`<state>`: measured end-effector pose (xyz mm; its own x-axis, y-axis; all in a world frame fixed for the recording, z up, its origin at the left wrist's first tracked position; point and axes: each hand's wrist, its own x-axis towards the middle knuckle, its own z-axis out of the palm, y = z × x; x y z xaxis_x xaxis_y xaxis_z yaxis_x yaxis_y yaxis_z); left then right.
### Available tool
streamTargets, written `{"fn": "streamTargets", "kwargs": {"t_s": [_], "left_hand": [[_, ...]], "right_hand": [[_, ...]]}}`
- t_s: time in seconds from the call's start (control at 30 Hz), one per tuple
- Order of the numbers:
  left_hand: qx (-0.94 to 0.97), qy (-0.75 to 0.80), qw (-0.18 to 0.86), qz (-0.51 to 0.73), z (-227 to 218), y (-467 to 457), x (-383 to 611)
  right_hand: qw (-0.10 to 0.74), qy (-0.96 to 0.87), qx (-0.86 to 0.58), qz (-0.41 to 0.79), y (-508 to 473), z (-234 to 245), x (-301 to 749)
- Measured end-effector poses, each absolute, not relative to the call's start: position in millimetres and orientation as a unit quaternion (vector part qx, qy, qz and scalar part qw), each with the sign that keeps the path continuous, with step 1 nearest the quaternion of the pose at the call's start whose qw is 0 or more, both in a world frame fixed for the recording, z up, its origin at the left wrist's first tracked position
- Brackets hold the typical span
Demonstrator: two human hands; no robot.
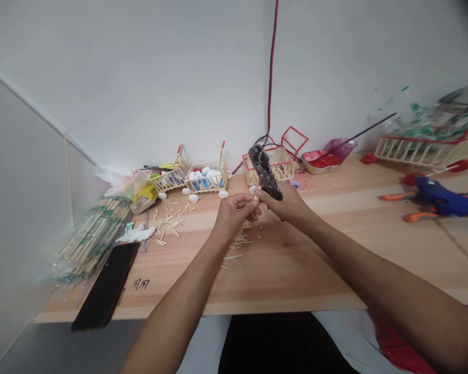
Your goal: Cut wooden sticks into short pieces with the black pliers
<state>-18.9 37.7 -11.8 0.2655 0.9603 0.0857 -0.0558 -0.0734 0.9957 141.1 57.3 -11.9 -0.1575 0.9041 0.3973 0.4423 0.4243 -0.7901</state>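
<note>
In my right hand [283, 203] is a dark, worn hand tool [264, 169] with a rounded, looped upper end; its exact kind I cannot make out. My left hand [237, 209] is closed in a pinch beside it. Between the fingertips of both hands a small pale wooden stick piece [256, 198] shows in part. Under the hands lies a pile of short cut sticks [239, 240]. Right behind the tool stands a little stick-built cart [286, 170] with red edges, partly covered by the tool and hand.
Two more small carts [207, 183] stand left, with loose sticks [173, 221] before them. Bagged sticks [95, 236] and a phone [107, 285] lie far left. A red dish [320, 160], a larger cart [421, 150] and blue-orange pliers [444, 198] are right. A cable [272, 67] hangs down the wall.
</note>
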Motion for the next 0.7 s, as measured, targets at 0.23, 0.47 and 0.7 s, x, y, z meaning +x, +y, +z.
{"fn": "streamTargets", "kwargs": {"t_s": [0.23, 0.47, 0.7], "left_hand": [[0.572, 0.400, 0.552, 0.457, -9.5, 40.0, -27.4], [0.576, 0.395, 0.512, 0.500, 22.8, 36.2, -57.3], [0.599, 0.414, 0.489, 0.480, 35.4, 24.2, -60.3]], "right_hand": [[0.419, -0.726, -0.476, 0.267, 59.5, -9.4, 145.1], [0.332, -0.754, -0.430, 0.371, 59.6, 2.2, 156.8], [0.283, -0.755, -0.412, 0.425, 51.3, 5.6, 157.8]]}}
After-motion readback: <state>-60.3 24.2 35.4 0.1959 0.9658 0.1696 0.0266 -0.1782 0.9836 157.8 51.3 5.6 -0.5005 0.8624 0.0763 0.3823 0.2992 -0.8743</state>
